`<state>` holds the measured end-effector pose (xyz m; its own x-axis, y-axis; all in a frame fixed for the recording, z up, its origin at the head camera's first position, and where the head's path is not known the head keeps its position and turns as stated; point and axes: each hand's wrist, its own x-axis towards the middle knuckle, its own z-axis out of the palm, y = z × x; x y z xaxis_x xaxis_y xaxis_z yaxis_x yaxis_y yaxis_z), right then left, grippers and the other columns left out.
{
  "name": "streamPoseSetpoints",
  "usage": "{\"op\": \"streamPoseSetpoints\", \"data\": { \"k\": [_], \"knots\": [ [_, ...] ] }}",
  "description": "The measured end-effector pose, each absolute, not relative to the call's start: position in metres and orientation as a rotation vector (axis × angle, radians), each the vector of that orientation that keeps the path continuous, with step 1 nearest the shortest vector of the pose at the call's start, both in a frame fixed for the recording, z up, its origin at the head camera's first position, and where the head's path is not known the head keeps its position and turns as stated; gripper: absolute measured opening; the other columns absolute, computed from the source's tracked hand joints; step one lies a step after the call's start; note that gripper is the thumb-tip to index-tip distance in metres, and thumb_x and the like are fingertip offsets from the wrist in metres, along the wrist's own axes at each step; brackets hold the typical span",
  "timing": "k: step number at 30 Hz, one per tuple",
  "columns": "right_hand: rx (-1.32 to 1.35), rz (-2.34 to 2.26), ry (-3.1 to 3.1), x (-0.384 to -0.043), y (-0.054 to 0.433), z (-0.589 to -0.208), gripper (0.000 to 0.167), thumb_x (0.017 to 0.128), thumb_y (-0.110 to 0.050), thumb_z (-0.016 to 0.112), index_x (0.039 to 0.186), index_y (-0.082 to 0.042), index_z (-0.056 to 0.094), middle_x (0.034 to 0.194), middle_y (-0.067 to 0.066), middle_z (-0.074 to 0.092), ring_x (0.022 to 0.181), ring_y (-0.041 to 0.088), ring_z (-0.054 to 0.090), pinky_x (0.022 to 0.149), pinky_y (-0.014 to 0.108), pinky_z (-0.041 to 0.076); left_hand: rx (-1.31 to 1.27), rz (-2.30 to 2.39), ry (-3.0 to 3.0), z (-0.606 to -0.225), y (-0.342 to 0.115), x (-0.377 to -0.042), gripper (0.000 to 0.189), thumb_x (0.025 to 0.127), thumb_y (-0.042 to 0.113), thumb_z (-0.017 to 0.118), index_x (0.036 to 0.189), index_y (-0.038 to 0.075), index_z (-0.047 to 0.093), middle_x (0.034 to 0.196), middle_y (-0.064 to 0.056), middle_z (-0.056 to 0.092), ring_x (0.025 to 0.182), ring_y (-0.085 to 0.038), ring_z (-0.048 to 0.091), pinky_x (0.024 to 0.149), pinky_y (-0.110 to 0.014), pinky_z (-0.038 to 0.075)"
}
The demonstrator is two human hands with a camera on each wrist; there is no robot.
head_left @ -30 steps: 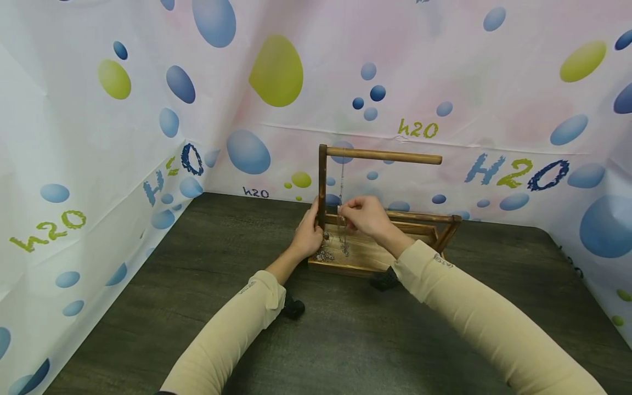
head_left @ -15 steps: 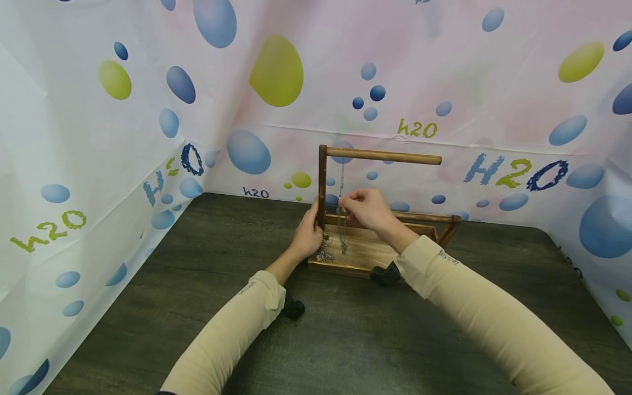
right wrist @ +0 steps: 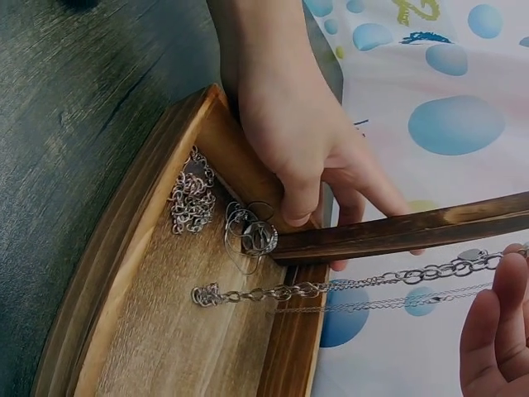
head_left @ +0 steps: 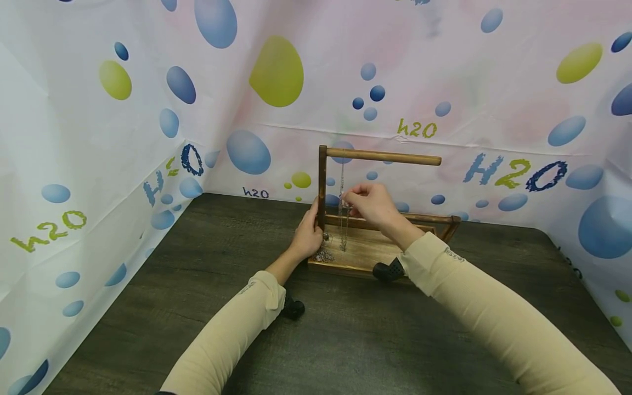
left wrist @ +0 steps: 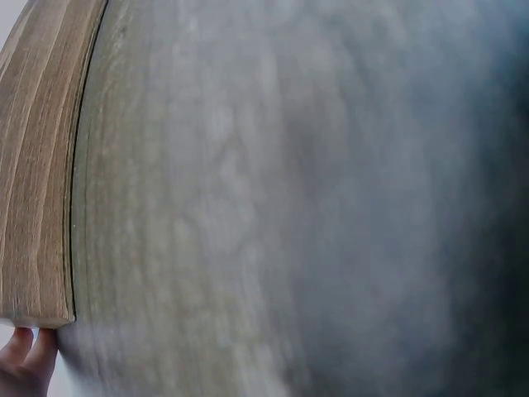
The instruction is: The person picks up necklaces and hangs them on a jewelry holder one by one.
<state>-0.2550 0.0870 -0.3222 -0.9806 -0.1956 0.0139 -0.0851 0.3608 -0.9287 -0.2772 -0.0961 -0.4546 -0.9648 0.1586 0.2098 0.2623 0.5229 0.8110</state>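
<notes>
A wooden jewelry stand (head_left: 384, 156) has an upright post, a top bar and a shallow tray (right wrist: 124, 331). My left hand (head_left: 307, 238) grips its left side at the foot of the post (right wrist: 397, 233), thumb inside the tray wall, fingers behind. In the left wrist view only fingertips (left wrist: 33, 356) show under a wooden edge. My right hand (head_left: 372, 207) pinches a silver chain necklace (right wrist: 372, 281) just right of the post, its lower end bunched at the tray floor. A finer chain (head_left: 342, 178) hangs from the bar. Silver rings (right wrist: 260, 238) lie in the tray corner.
Another silver chain (right wrist: 192, 203) is heaped at the tray's front left. A lower wooden rail (head_left: 419, 217) runs along the back of the stand. Behind the dark table (head_left: 316, 340) hangs a dotted white backdrop (head_left: 444, 71).
My right hand has risen a little and shifted slightly right, still pinching the chain, whose lower end is slightly higher. My left hand stays in place on the stand.
</notes>
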Motion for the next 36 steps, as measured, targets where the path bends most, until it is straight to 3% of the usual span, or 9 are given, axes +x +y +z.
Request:
{"op": "streamPoseSetpoints", "data": {
  "k": [7,11,16,36],
  "knots": [
    [-0.266,-1.712,2.54,-0.255,0.088,-0.313,0.027,0.1,-0.019,0.06,0.111,0.004,0.07,0.102,0.019,0.067,0.07,0.016,0.062,0.069,0.029,0.057,-0.364,-1.428,-2.653,-0.455,-0.096,-0.278,0.086,0.096,-0.009,0.041,0.164,0.031,0.005,0.153,-0.015,0.038,0.114,-0.033,0.053,0.083,-0.044,0.041],
    [-0.269,-1.691,2.561,-0.255,0.09,-0.308,0.028,0.101,-0.02,0.059,0.113,0.003,0.07,0.104,0.018,0.067,0.072,0.017,0.063,0.072,0.031,0.057,-0.357,-1.433,-2.659,-0.455,-0.096,-0.279,0.085,0.097,-0.008,0.04,0.164,0.032,0.005,0.154,-0.014,0.038,0.115,-0.032,0.053,0.084,-0.045,0.041],
    [-0.285,-1.72,2.555,-0.257,0.093,-0.304,0.028,0.1,-0.019,0.059,0.113,0.003,0.07,0.104,0.017,0.068,0.071,0.018,0.064,0.08,0.041,0.057,-0.36,-1.434,-2.656,-0.455,-0.096,-0.279,0.085,0.097,-0.009,0.04,0.164,0.031,0.006,0.154,-0.014,0.038,0.116,-0.032,0.053,0.084,-0.045,0.041],
    [-0.285,-1.808,2.591,-0.258,0.101,-0.289,0.026,0.099,-0.018,0.063,0.107,0.005,0.07,0.09,0.008,0.067,0.064,0.014,0.063,0.067,0.028,0.056,-0.362,-1.442,-2.648,-0.455,-0.097,-0.277,0.087,0.096,-0.009,0.041,0.163,0.033,0.006,0.157,-0.013,0.035,0.118,-0.032,0.052,0.086,-0.046,0.041]
  ]
}}
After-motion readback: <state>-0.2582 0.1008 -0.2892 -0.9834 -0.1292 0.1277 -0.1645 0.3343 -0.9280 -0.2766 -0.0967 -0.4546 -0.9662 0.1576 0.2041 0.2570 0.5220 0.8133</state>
